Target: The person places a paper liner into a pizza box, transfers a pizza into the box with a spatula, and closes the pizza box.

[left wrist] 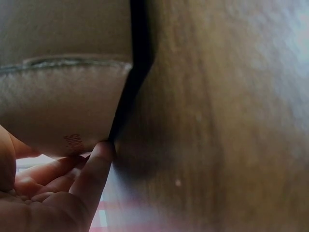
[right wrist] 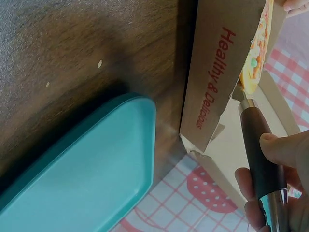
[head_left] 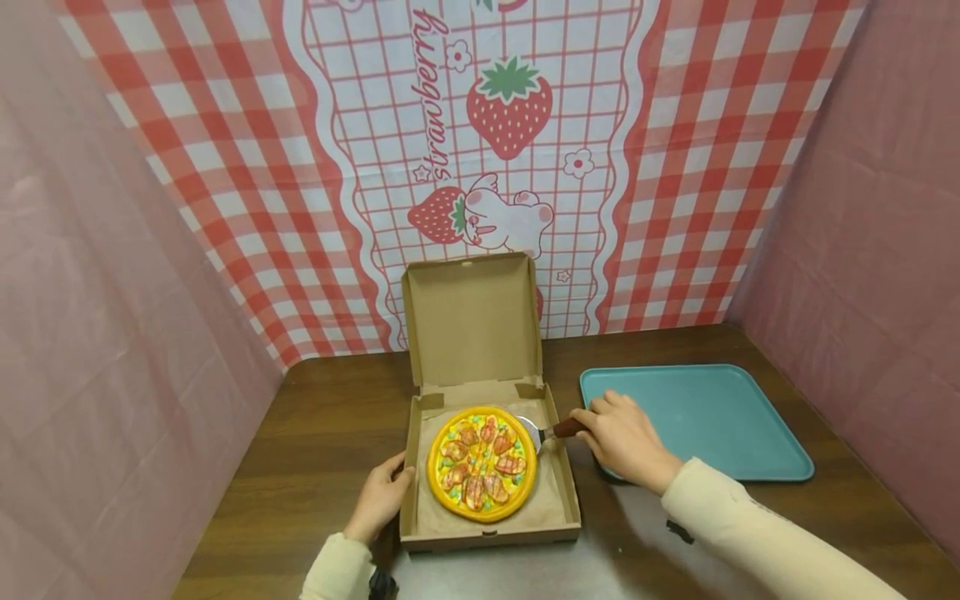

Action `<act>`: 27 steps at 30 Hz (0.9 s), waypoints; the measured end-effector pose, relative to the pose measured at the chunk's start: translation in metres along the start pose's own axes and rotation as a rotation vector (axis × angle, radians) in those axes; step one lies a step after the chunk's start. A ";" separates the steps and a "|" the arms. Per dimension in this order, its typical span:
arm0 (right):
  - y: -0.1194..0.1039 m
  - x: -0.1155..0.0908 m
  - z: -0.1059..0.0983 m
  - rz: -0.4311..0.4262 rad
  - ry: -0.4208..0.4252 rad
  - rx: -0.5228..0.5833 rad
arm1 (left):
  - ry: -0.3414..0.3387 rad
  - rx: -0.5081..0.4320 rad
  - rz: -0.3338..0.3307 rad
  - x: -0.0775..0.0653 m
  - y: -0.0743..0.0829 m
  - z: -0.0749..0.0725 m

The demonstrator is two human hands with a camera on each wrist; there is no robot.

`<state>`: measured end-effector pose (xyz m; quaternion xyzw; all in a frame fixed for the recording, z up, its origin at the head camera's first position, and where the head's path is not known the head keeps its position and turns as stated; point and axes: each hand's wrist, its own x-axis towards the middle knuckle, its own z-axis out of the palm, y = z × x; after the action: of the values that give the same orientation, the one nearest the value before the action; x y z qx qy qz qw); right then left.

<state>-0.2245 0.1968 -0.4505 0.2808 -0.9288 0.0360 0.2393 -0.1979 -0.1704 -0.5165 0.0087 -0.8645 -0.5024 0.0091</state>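
Right grip point(head_left: 622, 437) holds pizza server point(head_left: 566, 427), blade point(head_left: 528, 428) partly hidden by pizza point(head_left: 482, 464) in pizza box point(head_left: 474, 325). Left grip point(head_left: 378, 502) touches box's left side; pinching, can't tell. Teal tray point(head_left: 712, 421) right of box, partly covered.

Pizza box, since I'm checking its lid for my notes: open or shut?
Open: the lid stands raised at the back of the pizza box, and the pizza shows inside.

The round, golden-crusted pizza point(head_left: 482, 464) had reddish-brown topping pieces and green bits over yellow. Its square tan cardboard box point(head_left: 472, 329) carried red lettering point(right wrist: 216, 77), the long server handle point(right wrist: 258, 154) was dark brown with silvery ends, the rectangular tray point(head_left: 705, 421) just plain teal, and the fabric backdrop point(head_left: 712, 167) went all in on red-and-white checks plus strawberries point(head_left: 510, 117).
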 end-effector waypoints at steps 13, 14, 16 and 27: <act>0.008 0.001 0.001 0.024 0.007 -0.070 | 0.004 -0.002 0.016 0.000 -0.002 0.000; 0.008 0.001 0.001 0.024 0.009 -0.073 | 0.005 -0.001 0.016 0.000 -0.002 0.000; 0.008 0.002 0.001 0.025 0.013 -0.076 | 0.006 0.001 0.016 0.001 -0.002 0.000; 0.010 0.002 0.000 0.051 0.037 -0.095 | -0.004 -0.015 0.002 0.001 -0.002 0.000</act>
<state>-0.2315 0.2041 -0.4485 0.2446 -0.9316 0.0031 0.2687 -0.1986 -0.1717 -0.5180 0.0068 -0.8609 -0.5087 0.0082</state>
